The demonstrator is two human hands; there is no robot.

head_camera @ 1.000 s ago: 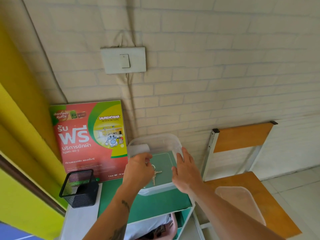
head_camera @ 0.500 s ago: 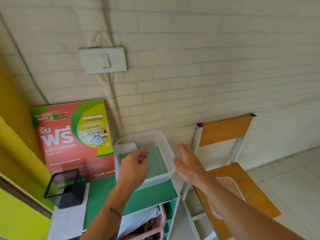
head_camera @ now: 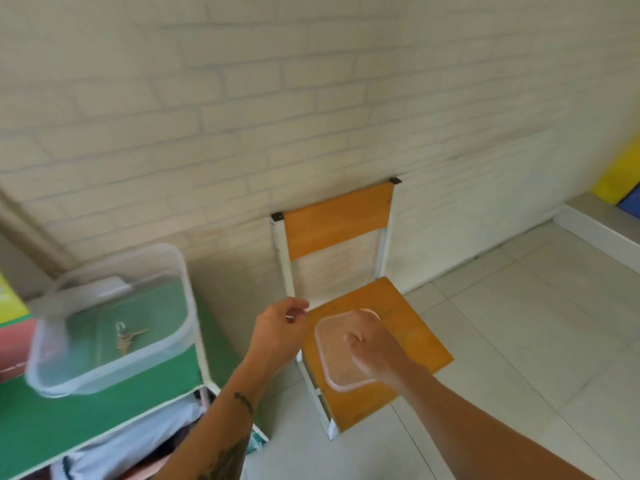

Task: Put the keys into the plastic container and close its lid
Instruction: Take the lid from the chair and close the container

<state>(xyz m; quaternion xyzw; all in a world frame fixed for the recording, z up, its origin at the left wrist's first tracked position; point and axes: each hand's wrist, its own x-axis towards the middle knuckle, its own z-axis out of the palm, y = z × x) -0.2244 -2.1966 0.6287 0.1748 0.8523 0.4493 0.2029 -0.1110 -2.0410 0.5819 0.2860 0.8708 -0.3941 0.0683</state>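
Keys (head_camera: 127, 337) lie in container (head_camera: 114, 372) on table (head_camera: 69, 420); lid (head_camera: 341, 355) on chair (head_camera: 408, 327), right.

Keys (head_camera: 127, 337) flat inside the open clear plastic container (head_camera: 104, 374); its lid (head_camera: 334, 355) apart on a chair seat.

The container (head_camera: 114, 320) stands open-topped on the green desk (head_camera: 86, 407), only the keys (head_camera: 129, 337) on its floor, so entry from above is free. The lid (head_camera: 341, 351) lies on the chair (head_camera: 377, 341), the right hand (head_camera: 375, 353) over it. The left hand (head_camera: 278, 332) hangs in the gap between desk and chair. The brick wall (head_camera: 311, 116) closes off the far side.
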